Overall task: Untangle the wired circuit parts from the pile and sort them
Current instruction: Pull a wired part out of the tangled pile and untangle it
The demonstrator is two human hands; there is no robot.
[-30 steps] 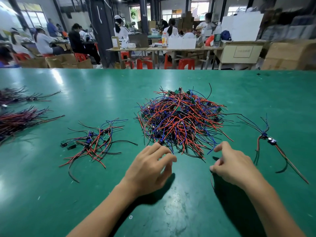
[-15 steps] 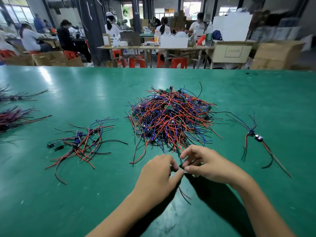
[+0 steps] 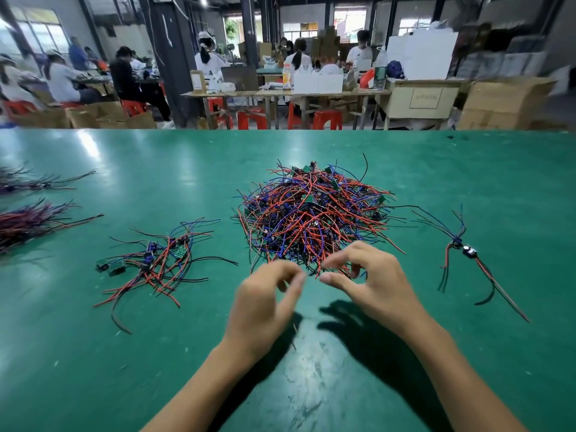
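Two hands: left hand [image 3: 265,304] and right hand [image 3: 371,282] held side by side at the near edge of the main pile [image 3: 314,213], over the green counter [image 3: 311,385].
Left grip: fingers curled, thumb and forefinger tips drawn close together; frame is blurred and I cannot tell whether a wire is pinched.
Right grip: thumb and forefinger curved toward each other with a small gap, other fingers bent down into the nearest wire ends; cannot tell if anything is held.
Gap between hands: fingertips near each other, not touching.
Change since half a second ago: hands were pressed together fingertip to fingertip, nearer the body; now apart and further forward, at the pile's fringe. A second ago they were well apart and loosely curled.
Main pile: tangled red, blue and black leads with small green boards, centre of counter, unmoved.
Sorted group, left: small spread [image 3: 156,260] of wired boards, apart from the pile.
Far left: two bundles [image 3: 28,219] of dark and red wires at the frame edge.
Right: lone wired part [image 3: 464,249], leads splayed, well apart from the pile.
Obstruction: right hand covers the pile's near right fringe.
Background: other people seated at benches, red stools [image 3: 324,118], cardboard boxes [image 3: 505,101].
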